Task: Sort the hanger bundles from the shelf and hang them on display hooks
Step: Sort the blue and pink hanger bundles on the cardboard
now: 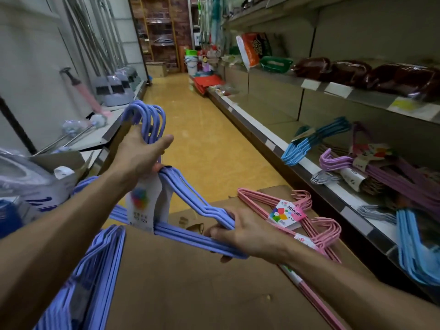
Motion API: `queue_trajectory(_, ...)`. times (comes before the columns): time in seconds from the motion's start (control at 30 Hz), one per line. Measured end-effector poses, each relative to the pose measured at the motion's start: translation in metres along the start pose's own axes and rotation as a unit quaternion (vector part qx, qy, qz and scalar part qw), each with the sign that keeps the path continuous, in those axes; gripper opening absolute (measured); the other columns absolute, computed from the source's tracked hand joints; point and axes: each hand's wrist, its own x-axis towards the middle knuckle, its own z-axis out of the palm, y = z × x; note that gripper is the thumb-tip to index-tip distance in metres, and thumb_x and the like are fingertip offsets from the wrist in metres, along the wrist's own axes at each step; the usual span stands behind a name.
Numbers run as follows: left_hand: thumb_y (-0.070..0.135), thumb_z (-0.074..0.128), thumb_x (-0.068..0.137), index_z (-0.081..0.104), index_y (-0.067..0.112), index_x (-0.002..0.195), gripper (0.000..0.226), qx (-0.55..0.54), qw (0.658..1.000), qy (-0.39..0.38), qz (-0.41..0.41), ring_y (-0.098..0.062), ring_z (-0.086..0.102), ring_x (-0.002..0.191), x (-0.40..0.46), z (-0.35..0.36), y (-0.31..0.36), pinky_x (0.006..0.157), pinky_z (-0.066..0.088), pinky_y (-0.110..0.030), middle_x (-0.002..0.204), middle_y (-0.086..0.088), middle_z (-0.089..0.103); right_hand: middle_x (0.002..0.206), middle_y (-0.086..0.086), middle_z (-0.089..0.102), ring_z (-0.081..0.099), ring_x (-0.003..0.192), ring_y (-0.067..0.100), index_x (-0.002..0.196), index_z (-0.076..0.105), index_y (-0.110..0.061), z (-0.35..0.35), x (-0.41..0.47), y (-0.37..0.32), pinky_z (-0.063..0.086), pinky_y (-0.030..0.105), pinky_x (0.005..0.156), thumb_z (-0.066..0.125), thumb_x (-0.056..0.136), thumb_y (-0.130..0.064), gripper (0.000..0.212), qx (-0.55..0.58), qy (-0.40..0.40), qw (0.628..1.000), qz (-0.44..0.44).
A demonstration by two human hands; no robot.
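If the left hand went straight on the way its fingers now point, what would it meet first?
Probably nothing close: the left hand, gripping the lilac hangers at the necks, points up the aisle floor, which looks free ahead. Depth is unclear.

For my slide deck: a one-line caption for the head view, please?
Both hands, left hand and right hand, grip a periwinkle hanger bundle above a cardboard box.

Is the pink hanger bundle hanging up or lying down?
Lying down: the pink wire hanger bundle rests flat on the brown cardboard box.
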Motion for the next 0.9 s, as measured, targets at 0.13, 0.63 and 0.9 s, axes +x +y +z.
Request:
queue_trajectory(0.13, 0.027, 0.062, 0.096, 0.056, 0.022, 0.126, 0.031, -0.012, 0.999, 0.015, 0.038, -0.026, 0.071, 0.089, -0.011, -0.006, 0.01, 0.073, 0.059, -0.048, 0.113, -0.008, 0.067, 0.084, 0.004, 0.066, 0.062, 0.071, 0.008, 0.101, 0.063, -0.019, 0.023, -0.002, 0.008, 0.052, 0.03, 0.068, 0.072, 0.087, -0.041, 0.028, -0.049, 0.026, 0.998, -0.007)
queue_trajectory(0.63, 0.018, 0.058, 0.099, 0.056, 0.015, 0.129, 0.03, -0.088, 0.992, -0.041, 0.074, -0.028, 0.072, 0.096, -0.028, -0.021, 0.011, 0.082, 0.06, -0.043, 0.104, -0.004, 0.071, 0.098, 0.014, 0.071, 0.069, 0.087, 0.024, 0.105, 0.068, 0.001, 0.044, 0.064, -0.029, 0.057, 0.034, 0.069, 0.067, 0.093, -0.035, 0.038, 0.329, -0.128, 0.934, 0.059)
queue_trajectory(0.9, 0.008, 0.057, 0.098, 0.055, 0.006, 0.133, 0.036, -0.095, 0.99, -0.099, 0.013, -0.019, 0.063, 0.112, -0.033, -0.051, -0.004, 0.097, 0.053, -0.033, 0.125, -0.012, 0.064, 0.094, 0.01, 0.074, 0.072, 0.084, 0.022, 0.122, 0.055, 0.006, 0.067, 0.068, -0.029, 0.06, 0.035, 0.072, 0.059, 0.091, -0.001, 0.033, 0.395, -0.205, 0.893, 0.063)
